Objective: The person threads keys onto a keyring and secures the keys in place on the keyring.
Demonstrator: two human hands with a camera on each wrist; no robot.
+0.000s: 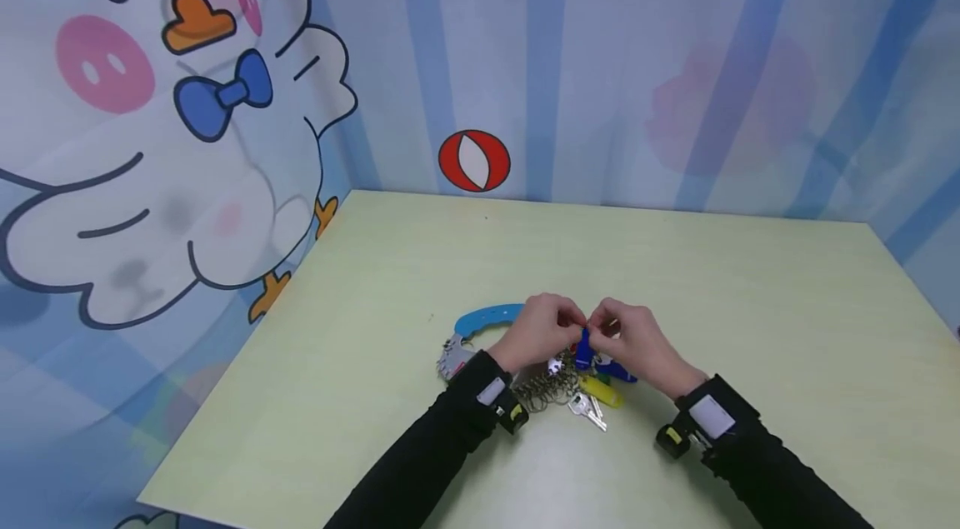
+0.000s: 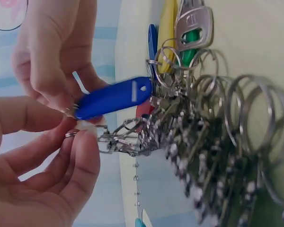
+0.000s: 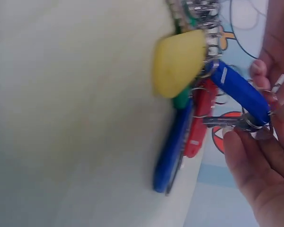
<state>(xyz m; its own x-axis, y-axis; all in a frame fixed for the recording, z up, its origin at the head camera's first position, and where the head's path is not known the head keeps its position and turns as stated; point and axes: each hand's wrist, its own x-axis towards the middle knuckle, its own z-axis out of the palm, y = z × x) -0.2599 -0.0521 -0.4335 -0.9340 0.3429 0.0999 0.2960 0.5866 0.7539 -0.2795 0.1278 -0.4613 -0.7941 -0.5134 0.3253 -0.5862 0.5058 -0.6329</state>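
Note:
Both hands meet above a bunch of key rings (image 1: 551, 387) on the table. A blue key tag (image 2: 113, 99) runs from the fingertips toward the bunch. My left hand (image 1: 542, 333) pinches a small metal key ring (image 2: 72, 134) at the tag's end. From the other side, my right hand (image 1: 633, 341) pinches the same end of the tag, its fingertips close to the left ones. A metal key (image 3: 229, 121) sticks out beside the right fingertips. Yellow (image 3: 180, 61), red (image 3: 201, 120) and another blue tag (image 3: 173, 151) hang in the bunch.
A curved blue piece (image 1: 487, 317) with a grey toothed end (image 1: 453, 358) lies left of the bunch, partly behind the left hand. Loose-hanging keys (image 1: 587, 408) rest on the pale yellow table (image 1: 675, 262). A printed cloth backdrop (image 1: 480, 54) stands behind it.

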